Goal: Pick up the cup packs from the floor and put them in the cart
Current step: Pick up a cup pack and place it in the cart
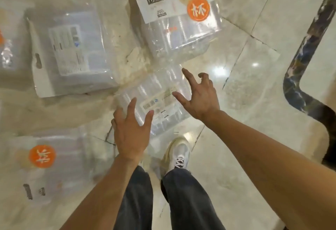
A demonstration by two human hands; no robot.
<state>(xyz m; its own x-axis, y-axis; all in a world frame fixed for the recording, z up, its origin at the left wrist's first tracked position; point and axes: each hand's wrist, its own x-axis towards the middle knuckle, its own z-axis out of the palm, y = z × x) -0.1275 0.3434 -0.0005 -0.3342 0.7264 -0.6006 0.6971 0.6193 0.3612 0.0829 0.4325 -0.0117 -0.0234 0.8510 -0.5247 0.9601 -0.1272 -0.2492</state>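
Several clear plastic cup packs lie on the pale tiled floor. One pack (154, 100) with a white label lies just in front of my feet. My left hand (131, 130) hovers at its near left edge with fingers spread. My right hand (198, 95) reaches over its right side, fingers spread and slightly bent, holding nothing. Another pack (180, 17) with an orange round sticker lies beyond it. A third pack (71, 51) lies label side up at the left. A further pack (47, 160) with an orange sticker lies at the lower left.
A dark curved metal tube (298, 77), perhaps part of the cart frame, runs down the right side. My white shoe (179, 157) and dark trouser legs stand below the hands. The edge of one more pack (5, 48) shows at the far left.
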